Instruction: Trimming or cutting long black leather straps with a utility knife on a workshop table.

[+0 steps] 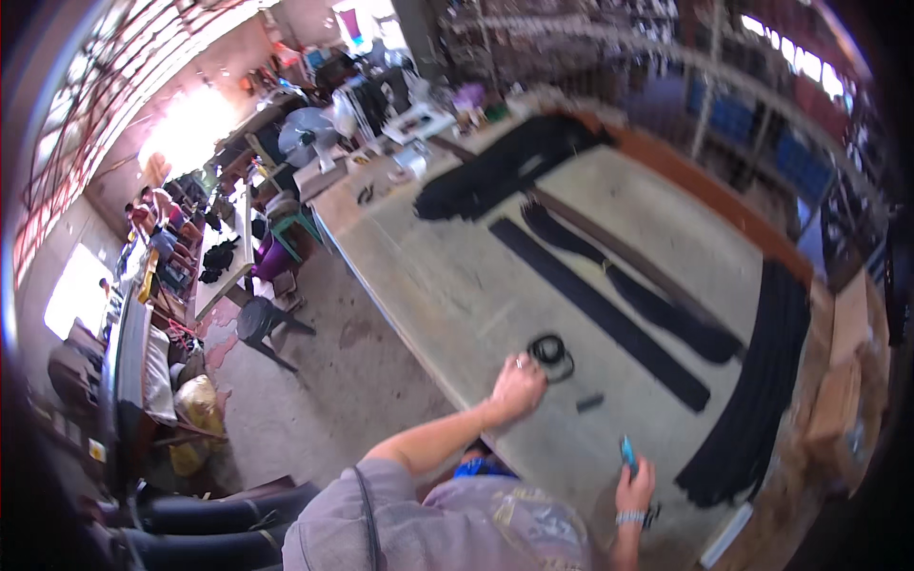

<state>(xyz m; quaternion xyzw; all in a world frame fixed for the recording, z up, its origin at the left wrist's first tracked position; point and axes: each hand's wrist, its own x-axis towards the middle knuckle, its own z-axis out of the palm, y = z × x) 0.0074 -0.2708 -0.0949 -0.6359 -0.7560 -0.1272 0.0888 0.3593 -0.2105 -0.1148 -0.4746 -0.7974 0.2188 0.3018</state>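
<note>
Left forearm [433, 440] stretched forward over the near edge of a tabletop [433, 285], with left hand [519, 388] curled just beside a coil of black cord [546, 349]; impossible to tell whether gripping it. Farther right, near the same edge, right hand [635, 485] wrapped around a teal tool [626, 450], pointed away from the body. Between both hands, a small dark block [589, 403]. Beyond, a long black strip [600, 314]; along the right edge, a bundle of black strips [762, 400].

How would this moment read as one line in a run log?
left hand: at coiled black cord | right hand: holding teal object | table: dark strips, small dark block
</note>
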